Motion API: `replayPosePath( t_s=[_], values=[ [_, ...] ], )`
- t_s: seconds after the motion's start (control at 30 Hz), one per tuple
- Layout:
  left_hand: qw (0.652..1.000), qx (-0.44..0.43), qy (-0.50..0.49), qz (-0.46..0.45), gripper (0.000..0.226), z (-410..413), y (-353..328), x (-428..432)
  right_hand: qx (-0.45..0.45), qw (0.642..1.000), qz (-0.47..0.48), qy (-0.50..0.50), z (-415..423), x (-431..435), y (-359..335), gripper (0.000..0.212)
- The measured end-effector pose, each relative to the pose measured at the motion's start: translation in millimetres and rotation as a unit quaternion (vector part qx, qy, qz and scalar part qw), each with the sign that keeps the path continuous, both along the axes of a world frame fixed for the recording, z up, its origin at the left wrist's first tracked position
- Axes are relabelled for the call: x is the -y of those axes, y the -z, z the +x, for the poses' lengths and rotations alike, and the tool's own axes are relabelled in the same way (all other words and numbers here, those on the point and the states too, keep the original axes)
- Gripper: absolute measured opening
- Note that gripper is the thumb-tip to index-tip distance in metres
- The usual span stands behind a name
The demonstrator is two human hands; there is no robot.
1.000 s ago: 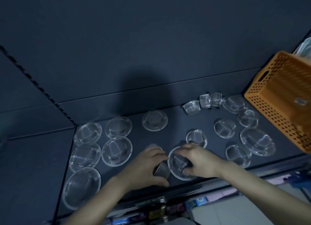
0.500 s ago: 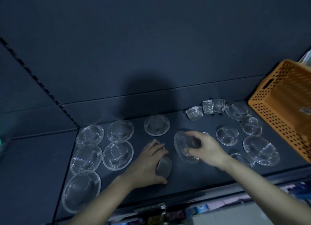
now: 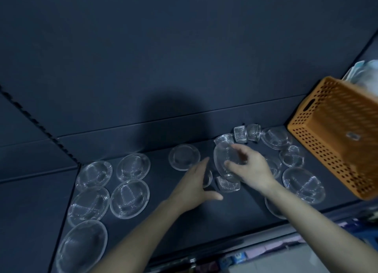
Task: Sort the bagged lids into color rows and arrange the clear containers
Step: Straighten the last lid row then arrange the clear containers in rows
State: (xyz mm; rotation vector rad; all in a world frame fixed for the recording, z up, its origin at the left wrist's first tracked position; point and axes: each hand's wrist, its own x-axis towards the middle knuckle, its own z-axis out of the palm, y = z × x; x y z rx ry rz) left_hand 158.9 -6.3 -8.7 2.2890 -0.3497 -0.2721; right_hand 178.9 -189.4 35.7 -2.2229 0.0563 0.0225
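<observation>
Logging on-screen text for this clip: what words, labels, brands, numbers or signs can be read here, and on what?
Nothing legible in this frame.
Small sticker on the orange basket: too blurred to read.
Coloured packaging below the shelf edge: print too small and blurred.
Clear glass dish in the right hand: no marking visible.

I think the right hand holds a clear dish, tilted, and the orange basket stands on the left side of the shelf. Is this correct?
Not quite. The orange basket stands on the right side of the shelf, as the head view shows. The rest is correct: the right hand holds a clear dish, tilted.
</observation>
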Motion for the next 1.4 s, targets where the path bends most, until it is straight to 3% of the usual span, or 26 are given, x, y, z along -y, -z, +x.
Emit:
replayPosePath(
  t_s=[0.13, 0.27, 0.4, 0.53, 0.67, 0.77, 0.87, 0.97, 1.03, 1.13, 1.2, 1.4],
  values=[
    [0.98, 0.003, -0.071, -0.187, 0.051, 4.0, -15.9, 10.3, 0.04, 0.997, -0.047, -0.038, -4.6, -4.6, 0.3, 0.062],
    [0.95, -0.072, -0.139, -0.272, 0.022, 14.0, -22.1, 22.4, 0.05, 0.998, -0.02, -0.034, -1.0, 9.1, 0.1, 0.052],
    [0.916, -0.095, -0.217, -0.325, 0.03, 24.1, -25.7, 26.5, 0.055, 0.99, -0.131, 0.007, 5.2, 49.6, 9.0, 0.042],
    [0.901, -0.121, -0.213, -0.357, 0.062, 32.7, -25.8, 30.8, -0.036, 0.972, -0.231, 0.037, 13.2, 88.4, 22.0, 0.036],
    [0.941, -0.108, -0.186, -0.261, 0.064, 43.0, -27.0, 39.2, -0.077, 0.962, -0.257, 0.05, 8.2, 107.2, 26.9, 0.033],
    [0.951, -0.146, -0.204, -0.182, 0.049, 48.6, -30.0, 44.1, -0.101, 0.947, -0.299, 0.063, -3.5, 119.9, 32.5, 0.047],
    [0.963, -0.164, -0.183, -0.11, 0.058, 55.2, -25.8, 47.7, -0.131, 0.935, -0.315, 0.094, -13.3, 131.7, 37.9, 0.049],
    [0.981, -0.13, -0.143, -0.033, 0.056, 56.0, -25.5, 56.4, -0.16, 0.94, -0.281, 0.106, -20.8, 141.4, 39.4, 0.055],
    [0.988, -0.097, -0.117, 0.04, 0.07, 57.3, -23.3, 60.5, -0.165, 0.942, -0.274, 0.102, -23.3, 147.2, 41.8, 0.064],
    [0.976, -0.041, -0.09, 0.195, 0.076, 59.6, -24.2, 67.5, -0.156, 0.938, -0.293, 0.099, -24.5, 152.5, 41.0, 0.068],
    [0.964, -0.027, -0.081, 0.252, 0.075, 63.3, -25.4, 73.5, -0.149, 0.942, -0.281, 0.107, -21.9, 154.5, 37.3, 0.069],
    [0.961, 0.008, -0.068, 0.269, 0.064, 72.5, -31.3, 87.6, -0.066, 0.968, -0.218, 0.108, -13.3, 153.3, 23.4, 0.058]
  ],
)
